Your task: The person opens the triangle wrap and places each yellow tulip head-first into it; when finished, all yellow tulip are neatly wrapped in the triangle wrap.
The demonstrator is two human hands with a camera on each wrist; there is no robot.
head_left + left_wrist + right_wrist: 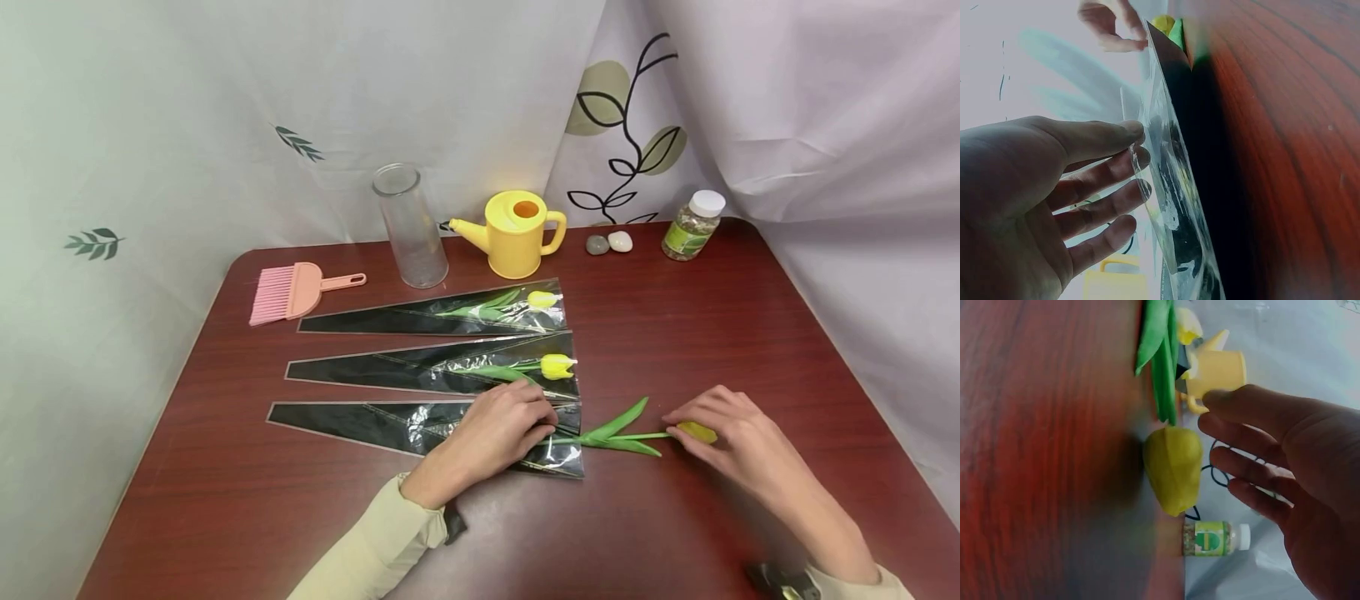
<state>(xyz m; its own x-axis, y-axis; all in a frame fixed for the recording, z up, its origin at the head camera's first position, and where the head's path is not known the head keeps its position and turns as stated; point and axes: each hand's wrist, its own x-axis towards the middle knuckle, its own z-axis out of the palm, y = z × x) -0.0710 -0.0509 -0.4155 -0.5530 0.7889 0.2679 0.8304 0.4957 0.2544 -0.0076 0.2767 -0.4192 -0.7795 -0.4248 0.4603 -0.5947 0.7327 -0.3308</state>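
now | left hand: fingers flat on sleeve | right hand: fingers loose beside tulip

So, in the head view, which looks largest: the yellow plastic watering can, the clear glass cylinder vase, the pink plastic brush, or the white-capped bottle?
1. Yellow plastic watering can, about level with the clear glass cylinder vase; I would not rank these two.
2. Pink plastic brush.
3. White-capped bottle, smallest.
All stand at a similar distance from the camera.
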